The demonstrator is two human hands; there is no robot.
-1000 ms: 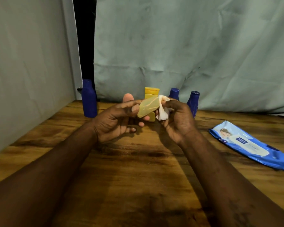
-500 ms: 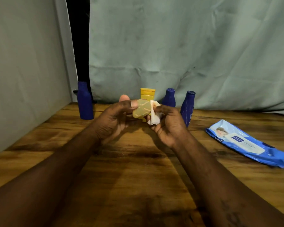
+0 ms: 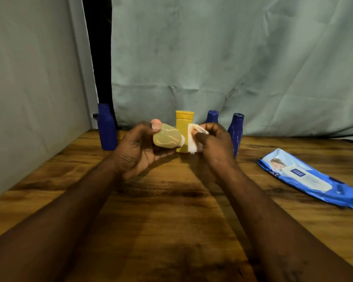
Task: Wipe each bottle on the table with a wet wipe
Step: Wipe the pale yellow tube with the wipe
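My left hand grips a small pale yellow-green bottle, held on its side above the wooden table. My right hand pinches a white wet wipe just right of the bottle's cap end. Behind them a yellow bottle stands upright. Three dark blue bottles stand at the back: one at the left, one partly hidden behind my right hand, and one to its right.
A blue pack of wet wipes lies flat on the table at the right. A pale cloth backdrop hangs behind the bottles and a grey wall closes the left side.
The small bottle has turned in my left hand, its cap end now pointing right. The wipe in my right hand has slid off the bottle's body to beside the cap end.
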